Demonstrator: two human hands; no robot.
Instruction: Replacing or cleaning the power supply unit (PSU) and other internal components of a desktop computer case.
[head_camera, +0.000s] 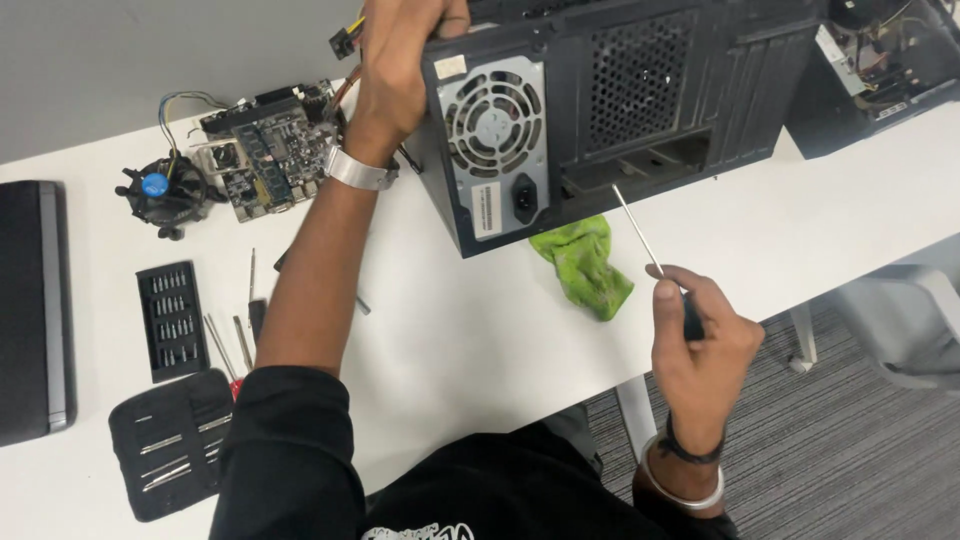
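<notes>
**PC teardown, about halfway by the look of it**

Left hand (400, 70) is clamped over the top rear corner of the black case (640, 100), fingers curled round the edge, steadying it. Right hand (700, 340) is closed around the dark handle of a thin screwdriver (640, 230), thumb on top, with the shaft pointing up toward the open slot area at the bottom rear of the case. The tip sits just short of the metal, not touching as far as I can tell.

The case sits tipped on the white desk (480, 330), rear panel facing the camera. The power supply (495, 150) is in place at the rear, fan grille and socket showing. My guess on progress: the board (265, 150) and the cooler (160, 195) are already out and lying at the left of the desk, so the main guts are done, and the power supply is what's left.

Labels: 1 small pale rectangular sticker at the top left corner of the power supply, and 1 taller white one beside the socket, print too small to make out.

Further out: a green cloth (585, 265) just under the case, a black bit holder (172, 320) with rows of silver bits, a black tool pouch (170, 445) lying open below it, a few loose drivers between them and the left arm, and a black laptop (30, 310) at the far left. A 2nd open case (880, 60) sits top right.
</notes>
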